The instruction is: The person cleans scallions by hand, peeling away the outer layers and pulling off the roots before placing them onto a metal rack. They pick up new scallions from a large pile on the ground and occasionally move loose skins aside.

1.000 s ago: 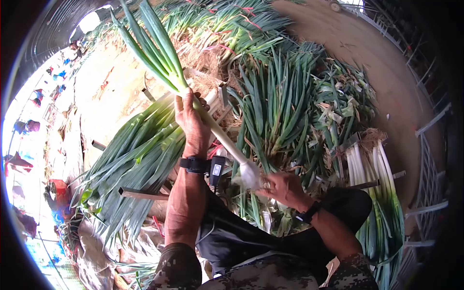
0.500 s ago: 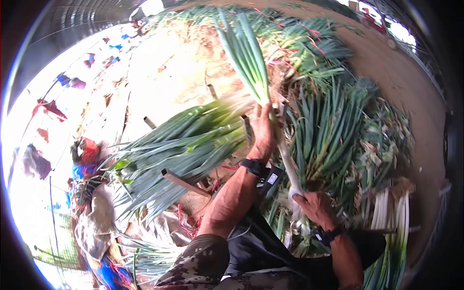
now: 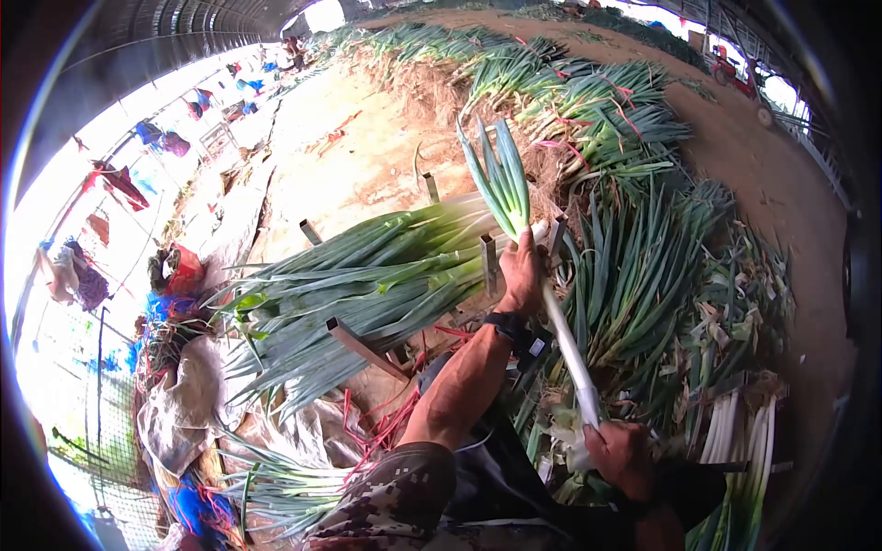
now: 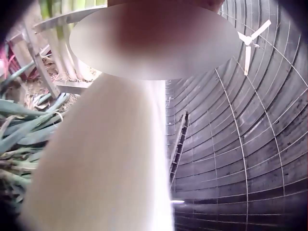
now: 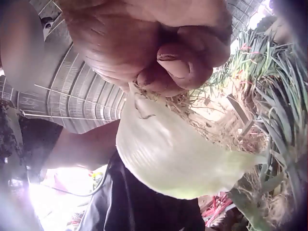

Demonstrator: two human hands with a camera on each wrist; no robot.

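Observation:
My left hand (image 3: pixel 521 275) grips a long green onion (image 3: pixel 568 344) just below where its leaves fan out, and the white stalk slants down to the right. In the left wrist view the pale stalk fills the near foreground, large and blurred. At the stalk's lower end is my right hand (image 3: pixel 623 456), its fingers curled. The right wrist view shows those fingers pinching a wide, pale onion skin (image 5: pixel 168 149) that hangs from them, with thin roots beside it. Some loose skins (image 3: pixel 570 436) lie under the stalk's lower end.
Cleaned green onions (image 3: pixel 386 257) lie left between upright metal posts (image 3: pixel 489 262). To the right spreads a heap of dark-leaved onions (image 3: pixel 634 266), with a white-stemmed bunch (image 3: pixel 735 441) near my knee. Tied bundles (image 3: pixel 606 115) line the back. Red ties (image 3: pixel 386 427) lie by my left arm.
The head view has turned, so the scene sits farther right. My right hand, first beside the bulb, took hold there and moved lower right; the stalk's lower end now looks smoother. The left hand kept its grip.

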